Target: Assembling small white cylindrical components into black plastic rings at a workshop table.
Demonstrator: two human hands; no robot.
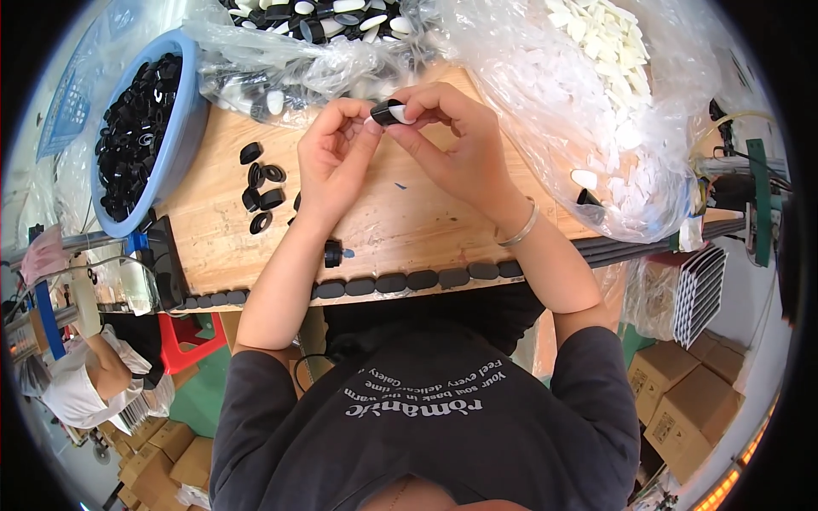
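Over the far middle of the wooden table (400, 204), my two hands meet at a small part. My left hand (334, 157) is closed, its thumb and fingers pinching a glossy black ring (385, 113) by its left side. A white oval piece (399, 114) sits partly inside the ring, and my right hand (460, 140) pinches its right end. How deep it goes is hidden by my fingers. Several loose black rings (271, 198) lie left of my left forearm, and another black piece (333, 253) rests close beside that forearm.
A blue basin (198, 111) full of black rings stands at the left. Beyond my hands, a clear plastic bag (290, 55) holds black-and-white pieces. At the right, another bag (545, 111) carries white pieces (609, 51). Dark oval pads (392, 283) line the near edge. A co-worker (94, 375) is at lower left.
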